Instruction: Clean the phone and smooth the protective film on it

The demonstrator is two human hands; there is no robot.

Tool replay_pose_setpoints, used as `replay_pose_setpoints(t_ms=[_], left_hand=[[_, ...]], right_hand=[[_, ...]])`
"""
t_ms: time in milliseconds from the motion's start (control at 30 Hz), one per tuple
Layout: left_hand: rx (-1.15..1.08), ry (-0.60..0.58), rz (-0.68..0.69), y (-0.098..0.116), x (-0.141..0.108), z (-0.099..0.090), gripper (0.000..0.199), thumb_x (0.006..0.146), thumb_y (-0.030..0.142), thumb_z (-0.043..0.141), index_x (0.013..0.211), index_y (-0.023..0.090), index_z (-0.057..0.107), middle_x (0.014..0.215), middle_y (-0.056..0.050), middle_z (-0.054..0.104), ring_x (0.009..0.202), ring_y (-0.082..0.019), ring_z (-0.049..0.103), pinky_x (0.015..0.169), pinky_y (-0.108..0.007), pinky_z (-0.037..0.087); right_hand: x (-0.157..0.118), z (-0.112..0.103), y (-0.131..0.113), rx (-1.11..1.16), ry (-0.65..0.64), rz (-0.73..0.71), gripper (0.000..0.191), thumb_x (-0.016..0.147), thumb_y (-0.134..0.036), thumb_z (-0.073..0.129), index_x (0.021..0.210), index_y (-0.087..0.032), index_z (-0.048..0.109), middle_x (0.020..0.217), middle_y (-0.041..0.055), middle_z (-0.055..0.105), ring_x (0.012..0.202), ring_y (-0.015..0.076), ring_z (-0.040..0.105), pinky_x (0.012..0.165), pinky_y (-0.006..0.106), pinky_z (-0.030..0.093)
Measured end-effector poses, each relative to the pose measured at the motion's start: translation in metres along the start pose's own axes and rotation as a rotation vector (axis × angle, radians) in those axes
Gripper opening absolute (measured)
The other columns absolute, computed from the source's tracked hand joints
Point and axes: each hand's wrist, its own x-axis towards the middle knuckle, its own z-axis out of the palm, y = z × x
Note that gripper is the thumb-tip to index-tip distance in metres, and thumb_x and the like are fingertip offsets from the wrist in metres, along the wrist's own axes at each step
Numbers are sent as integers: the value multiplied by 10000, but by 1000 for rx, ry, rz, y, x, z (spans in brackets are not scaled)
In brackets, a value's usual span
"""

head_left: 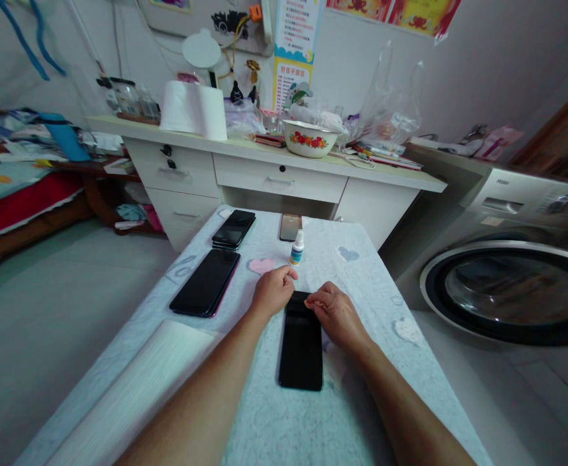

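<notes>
A black, glossy, rectangular smartphone [301, 353] lies flat on the tabletop [269, 427], which is spread with a pale blue cloth printed with hearts, between the person's forearms. The left hand [272, 290] is beside its upper left corner, fingers curled inward; the right hand [335, 314] is at the upper right, fingers bunched together over the screen's edge. Whether either set of fingers pinches anything cannot be told. Working well at that far end seems to call for light fingertip contact, with the left fingers bracing the rim so the phone does not slide on the cloth. The small white spray bottle with a blue-and-yellow label [296, 249] stands upright just beyond, so low, short hand movements would avoid tipping it.
</notes>
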Motion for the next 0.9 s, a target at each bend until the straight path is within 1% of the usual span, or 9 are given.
replay_pose_setpoints(t_ms=[67,167,300,433,567,633,733,800,900], left_hand=[[5,2,-10,2,0,-1,248,704,103,461,839,202,644,637,24,608,633,-134,552,582,-214,354],[13,7,-21,3,0,-2,252,710,104,454,834,205,648,653,19,617,635,-135,556,580,-217,354],[1,4,-6,3,0,-3,258,705,97,449,828,205,647,634,23,610,621,-134,555,571,-219,349],[-19,0,2,1,-1,-3,256,693,92,447,819,206,639,597,36,588,598,-129,546,554,-216,335],[-25,1,5,-1,-1,-2,252,688,94,447,810,212,633,581,44,578,585,-127,537,537,-215,317],[-28,1,12,-1,0,-2,252,687,94,446,809,211,632,581,44,579,587,-127,535,538,-215,316],[-34,-2,9,-1,-1,-2,254,688,94,442,816,205,631,587,41,583,597,-128,537,544,-215,323],[-35,-11,-5,1,-1,-2,257,687,94,439,818,201,632,591,38,585,601,-129,539,547,-216,329],[-28,-11,-21,4,-2,-4,259,690,98,440,820,203,638,598,33,588,612,-134,547,560,-220,344]], right_hand=[[0,1,0,-9,5,1,160,859,-162,546,877,-197,701,839,26,549,752,117,552,692,231,405],[-1,0,-4,13,-63,-71,161,849,-140,550,881,-193,699,839,24,557,745,112,550,692,226,405],[-5,-3,-15,93,-201,-183,174,817,-86,562,859,-189,696,853,18,568,739,100,540,685,210,406],[-11,-10,-28,133,-358,-260,169,818,-98,567,837,-197,703,814,6,548,706,92,513,647,198,396],[-18,-18,-36,223,-578,-289,152,796,-87,595,825,-183,708,763,-14,528,646,69,495,583,168,375],[-19,-20,-37,261,-638,-281,136,793,-97,609,831,-178,712,761,-19,524,619,56,488,566,159,370],[-18,-19,-36,262,-612,-267,156,790,-82,601,833,-182,713,778,-16,539,637,58,498,577,157,373],[-15,-16,-34,230,-532,-256,173,792,-75,591,834,-190,713,789,-10,548,670,70,509,604,167,381],[-9,-11,-29,159,-366,-203,165,804,-90,587,835,-196,710,793,-1,544,697,87,514,639,189,391]])
